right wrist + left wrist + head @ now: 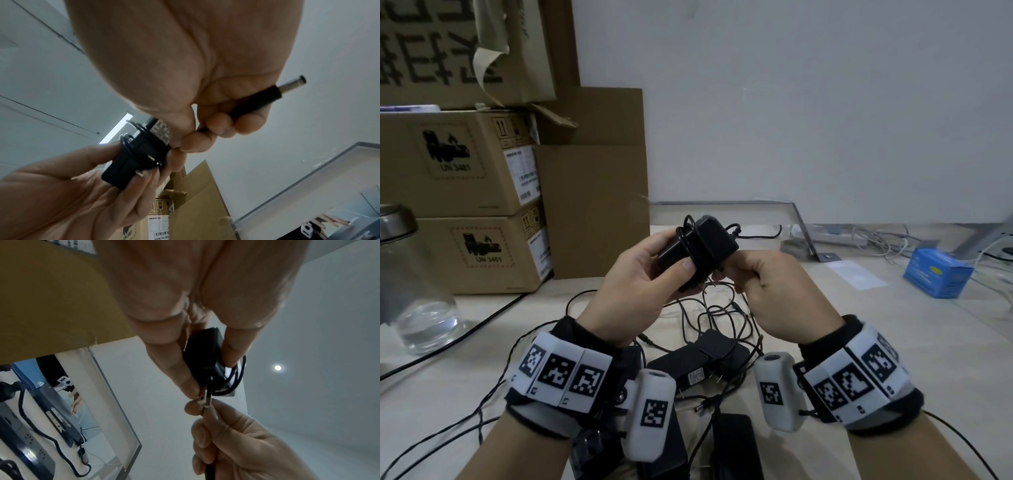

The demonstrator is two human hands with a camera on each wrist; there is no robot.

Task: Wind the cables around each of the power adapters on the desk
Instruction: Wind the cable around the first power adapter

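My left hand (654, 270) grips a black power adapter (697, 246) above the desk, thumb across its near face. Its thin black cable (690, 236) is looped several times around the body. My right hand (767, 284) holds the cable's end, and the barrel plug (275, 94) sticks out of its fist in the right wrist view. The adapter (135, 155) shows two metal prongs there; in the left wrist view the adapter (205, 356) hangs between my left fingers (174, 366). Several more black adapters (709, 359) lie among tangled cables (719, 315) on the desk below my wrists.
Stacked cardboard boxes (462, 205) stand at the left back. A glass jar (410, 281) with a metal lid sits at the far left. A blue box (936, 274) lies at the right, near a metal bracket (804, 233) and white cables (876, 240).
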